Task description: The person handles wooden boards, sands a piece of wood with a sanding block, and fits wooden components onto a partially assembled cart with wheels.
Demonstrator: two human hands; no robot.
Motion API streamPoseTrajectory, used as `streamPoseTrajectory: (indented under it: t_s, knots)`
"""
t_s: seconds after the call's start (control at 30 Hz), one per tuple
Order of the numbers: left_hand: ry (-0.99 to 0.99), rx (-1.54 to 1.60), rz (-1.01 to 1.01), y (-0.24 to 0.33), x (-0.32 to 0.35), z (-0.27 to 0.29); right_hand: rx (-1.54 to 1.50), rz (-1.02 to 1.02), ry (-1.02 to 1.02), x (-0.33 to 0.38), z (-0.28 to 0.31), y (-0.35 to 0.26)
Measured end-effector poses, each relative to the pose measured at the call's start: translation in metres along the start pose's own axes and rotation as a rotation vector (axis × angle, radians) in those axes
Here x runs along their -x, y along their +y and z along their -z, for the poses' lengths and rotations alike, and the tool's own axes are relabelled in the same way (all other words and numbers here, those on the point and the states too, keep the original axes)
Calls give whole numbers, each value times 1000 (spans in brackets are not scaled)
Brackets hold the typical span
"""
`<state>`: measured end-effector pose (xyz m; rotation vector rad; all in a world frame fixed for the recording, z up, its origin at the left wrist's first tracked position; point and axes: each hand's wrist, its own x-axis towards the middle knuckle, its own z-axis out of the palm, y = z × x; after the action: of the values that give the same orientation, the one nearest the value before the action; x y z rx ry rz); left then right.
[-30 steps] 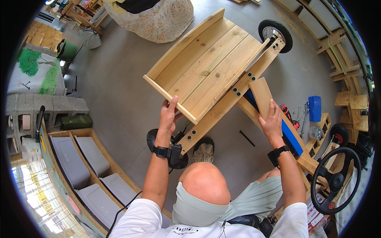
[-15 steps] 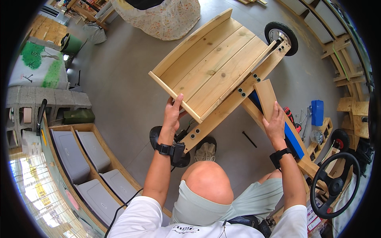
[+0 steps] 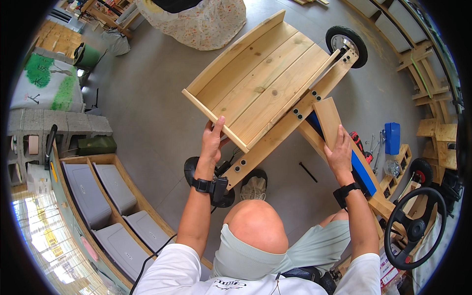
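An open-sided wooden box [image 3: 260, 88] of pine planks rests over a long wooden beam [image 3: 269, 140] that has dark bolts through it. My left hand [image 3: 212, 145] grips the box's near edge strip, thumb on top and fingers underneath. Further right, my right hand [image 3: 339, 156] is closed around a short flat board [image 3: 328, 117], fingers over its right edge. That board stands tilted above a second beam [image 3: 317, 140] and a blue strip [image 3: 363, 173], both angling down to the right. A spoked wheel [image 3: 347, 45] with a black tyre sits at the main beam's far end.
A black steering wheel [image 3: 415, 227] is at lower right. Near it are a red-and-black power tool [image 3: 358, 141], wrenches and a blue case [image 3: 392, 139]. A black rod [image 3: 309, 172] lies on the floor. Grey lidded bins [image 3: 115, 187] stand at left; patterned fabric [image 3: 206, 27] is behind.
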<state>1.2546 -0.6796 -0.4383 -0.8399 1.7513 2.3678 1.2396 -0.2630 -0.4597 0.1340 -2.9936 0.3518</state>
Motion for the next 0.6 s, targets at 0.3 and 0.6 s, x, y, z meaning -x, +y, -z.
streamPoseTrajectory:
  t_s: [0.3,0.6]
  knots:
    - [11,-6,8,-3,-2,1,-4,-5,-5,0,-2,3]
    - [10,5,10,-1,-1,0,18,-10,-21,0,-2,3]
